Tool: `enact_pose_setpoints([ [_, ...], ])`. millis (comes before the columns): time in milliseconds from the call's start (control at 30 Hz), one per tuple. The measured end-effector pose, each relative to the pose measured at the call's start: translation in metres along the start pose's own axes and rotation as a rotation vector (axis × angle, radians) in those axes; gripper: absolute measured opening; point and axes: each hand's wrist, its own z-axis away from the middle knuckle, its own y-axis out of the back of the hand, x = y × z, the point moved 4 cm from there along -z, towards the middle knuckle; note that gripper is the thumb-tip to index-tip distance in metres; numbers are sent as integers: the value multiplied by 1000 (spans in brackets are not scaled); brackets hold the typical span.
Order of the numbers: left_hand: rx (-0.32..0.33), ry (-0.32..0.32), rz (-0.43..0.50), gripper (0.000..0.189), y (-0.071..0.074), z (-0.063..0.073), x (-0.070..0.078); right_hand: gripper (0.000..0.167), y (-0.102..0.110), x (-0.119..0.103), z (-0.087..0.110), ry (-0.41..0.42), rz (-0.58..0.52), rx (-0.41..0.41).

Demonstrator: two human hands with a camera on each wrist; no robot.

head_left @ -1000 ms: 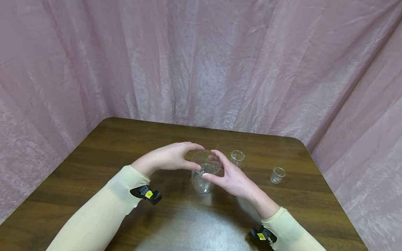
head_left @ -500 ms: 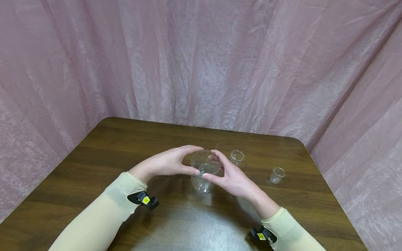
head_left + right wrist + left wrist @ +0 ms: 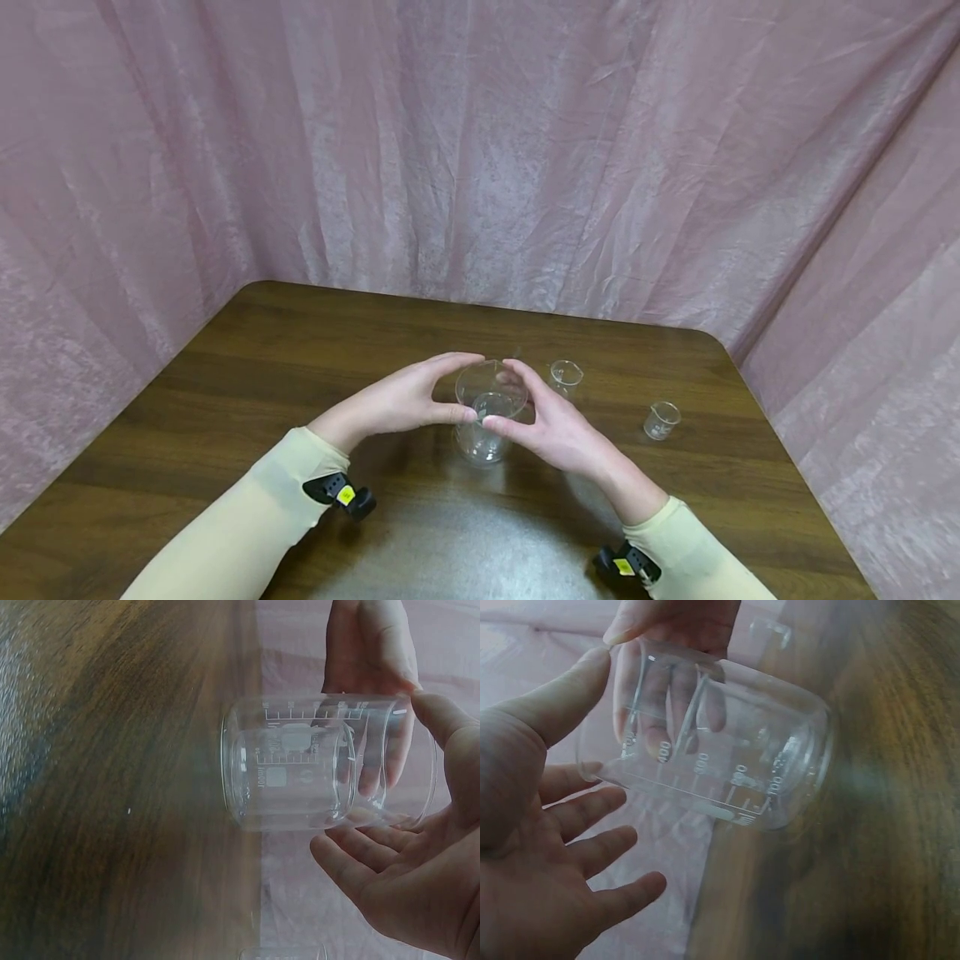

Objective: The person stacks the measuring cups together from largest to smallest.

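A large clear glass beaker [image 3: 480, 450] with white markings stands upright on the table, between both hands. Inside it sits a smaller glass beaker [image 3: 289, 769], whose rim is lower than the outer one. My left hand [image 3: 397, 402] holds the large beaker's rim from the left, thumb in front and index finger behind; in the left wrist view its other fingers are spread below the glass. From the right, my right hand [image 3: 558, 427] grips the same rim, with its thumb close to the left thumb. Both palms face the glass.
A small beaker [image 3: 566, 375] stands just behind the right hand. Another, shorter beaker [image 3: 662, 422] is farther right on the brown wooden table [image 3: 315, 333]. Pink curtains [image 3: 480, 167] hang behind the table and at both sides.
My left hand and forearm have shifted slightly toward me, with the thumb a little lower at the rim. The right hand and the beakers have stayed in place.
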Motion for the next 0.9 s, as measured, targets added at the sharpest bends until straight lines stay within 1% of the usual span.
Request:
enact_pose_setpoints([
  [300, 34, -29, 47, 84, -6, 1, -6, 91, 1, -2, 1, -13, 6, 1],
  [433, 39, -26, 70, 83, -10, 2, -9, 92, 2, -2, 3, -26, 7, -2],
  [733, 78, -31, 102, 81, -17, 2, -12, 92, 2, -1, 3, -38, -4, -9],
  [900, 104, -24, 117, 81, -18, 2, -12, 90, 2, -1, 0, -22, 3, -10],
])
